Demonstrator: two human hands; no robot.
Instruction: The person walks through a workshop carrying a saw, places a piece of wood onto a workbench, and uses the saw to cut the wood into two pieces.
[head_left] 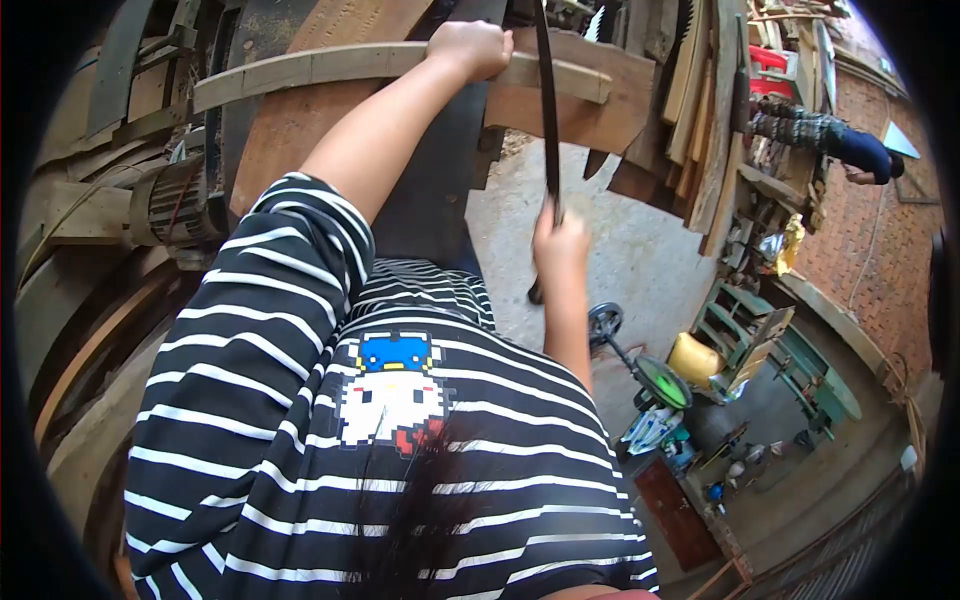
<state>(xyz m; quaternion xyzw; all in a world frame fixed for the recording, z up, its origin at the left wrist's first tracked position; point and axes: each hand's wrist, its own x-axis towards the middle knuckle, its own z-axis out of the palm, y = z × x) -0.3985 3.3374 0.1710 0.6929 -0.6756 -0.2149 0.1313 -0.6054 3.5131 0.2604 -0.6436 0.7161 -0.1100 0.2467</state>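
Note:
My left hand [470, 50] is closed over a long, slightly curved wooden strip [330, 66], pressing it down on the boards beneath. My right hand [562, 240], a little blurred, grips the lower end of a handsaw [549, 120]. Its dark, narrow blade is seen nearly edge-on and crosses the strip just right of my left fist, toward the strip's right end. The blade's teeth cannot be made out. Under the strip lie a brown board [575, 90] and a dark flat surface [425, 190].
Stacked planks [690, 110] stand at the right, and a motor [175, 200] sits at the left. Beyond the concrete floor [510, 220] are a wheel with a green disc [663, 382], a yellow container [695, 358] and a green metal frame [800, 360]. Another person [850, 143] bends over at the far right.

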